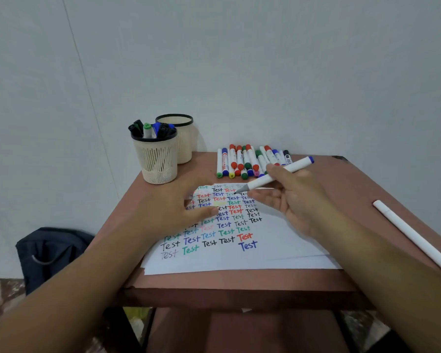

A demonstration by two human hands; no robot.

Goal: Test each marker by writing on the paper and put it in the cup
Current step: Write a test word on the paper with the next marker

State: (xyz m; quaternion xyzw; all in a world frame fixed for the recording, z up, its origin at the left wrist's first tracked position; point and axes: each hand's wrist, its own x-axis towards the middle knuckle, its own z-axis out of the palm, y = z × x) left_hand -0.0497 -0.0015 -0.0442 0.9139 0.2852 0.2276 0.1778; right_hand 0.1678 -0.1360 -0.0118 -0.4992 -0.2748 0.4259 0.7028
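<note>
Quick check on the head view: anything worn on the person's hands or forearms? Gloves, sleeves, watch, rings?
Nothing visible. The left hand and right hand are bare, with no gloves, and no rings can be made out. Both forearms are bare right down to the frame edge: no sleeves, watch, bands or markings show.

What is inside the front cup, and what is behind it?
The front cup holds several markers: black, green and blue caps stick out, while their bodies are mostly hidden by its wall. Behind it stands a second cup, partly covered; its inside cannot be seen.
</note>
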